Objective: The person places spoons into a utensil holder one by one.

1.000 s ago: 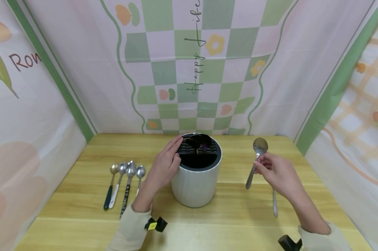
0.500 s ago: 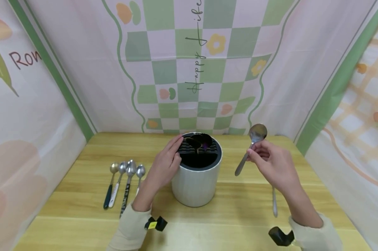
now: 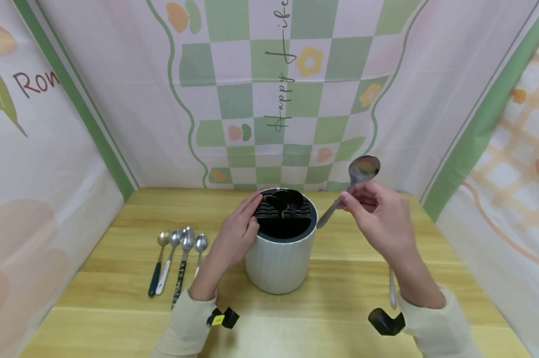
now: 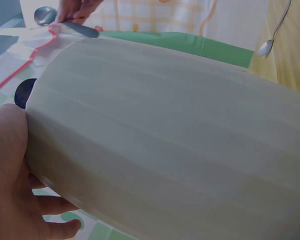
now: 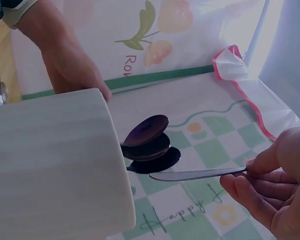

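Observation:
A white ribbed utensil holder (image 3: 276, 268) with a dark slotted top stands mid-table. Several dark spoons (image 3: 284, 199) stick up from its rear slots, and its front compartment (image 3: 284, 228) is an open dark gap. My left hand (image 3: 237, 231) rests against the holder's left side, fingers lying fairly straight along the rim. Up in the air to the right, my right hand (image 3: 383, 216) pinches a metal spoon (image 3: 363, 168) near the neck, bowl up. The spoon's handle end (image 5: 162, 176) is close to the rim, beside the dark spoon bowls (image 5: 149, 142) in the right wrist view.
Several spoons (image 3: 180, 263) lie side by side on the wooden table (image 3: 117, 298) at the left. Another spoon (image 3: 392, 288) lies at the right, partly behind the right arm. A patterned cloth (image 3: 233, 64) hangs behind and around the table.
My right hand has lifted the spoon and moved it left, from over the table's right side to close beside the holder's rim. My left hand stays in place.

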Action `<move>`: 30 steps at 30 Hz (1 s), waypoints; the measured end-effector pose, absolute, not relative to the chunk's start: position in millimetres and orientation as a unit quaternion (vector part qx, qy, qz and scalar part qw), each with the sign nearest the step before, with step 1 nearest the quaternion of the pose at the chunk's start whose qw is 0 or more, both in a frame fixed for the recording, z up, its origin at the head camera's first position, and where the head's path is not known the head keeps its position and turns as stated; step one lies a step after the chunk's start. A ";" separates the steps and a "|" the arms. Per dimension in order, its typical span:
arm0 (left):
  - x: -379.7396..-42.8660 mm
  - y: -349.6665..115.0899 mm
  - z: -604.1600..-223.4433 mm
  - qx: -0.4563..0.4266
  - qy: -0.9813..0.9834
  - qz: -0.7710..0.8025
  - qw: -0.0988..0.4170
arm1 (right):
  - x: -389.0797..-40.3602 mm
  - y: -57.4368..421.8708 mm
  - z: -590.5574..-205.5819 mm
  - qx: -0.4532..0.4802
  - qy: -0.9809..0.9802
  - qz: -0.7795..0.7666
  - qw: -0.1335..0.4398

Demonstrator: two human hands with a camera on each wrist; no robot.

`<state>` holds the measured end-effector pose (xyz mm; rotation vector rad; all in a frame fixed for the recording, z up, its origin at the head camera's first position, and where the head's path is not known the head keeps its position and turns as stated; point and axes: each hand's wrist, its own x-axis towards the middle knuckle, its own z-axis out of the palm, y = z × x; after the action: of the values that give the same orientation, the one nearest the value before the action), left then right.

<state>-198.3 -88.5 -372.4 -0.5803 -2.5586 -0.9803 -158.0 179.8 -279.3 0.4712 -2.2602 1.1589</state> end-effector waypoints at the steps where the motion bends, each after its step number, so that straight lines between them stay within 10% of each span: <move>1: -198.3 -88.6 -372.4 -0.204 -0.900 -0.345 0.170 | -159.4 177.2 -278.2 0.181 -0.837 0.437 0.275; 30: -199.2 -89.6 -372.6 -0.209 -0.898 -0.350 0.168 | -195.8 152.7 -323.9 0.194 -0.847 0.464 0.173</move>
<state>-199.2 -89.6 -372.6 -0.5959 -2.5537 -0.9956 -195.8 152.7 -323.9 0.5515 -2.4022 1.3169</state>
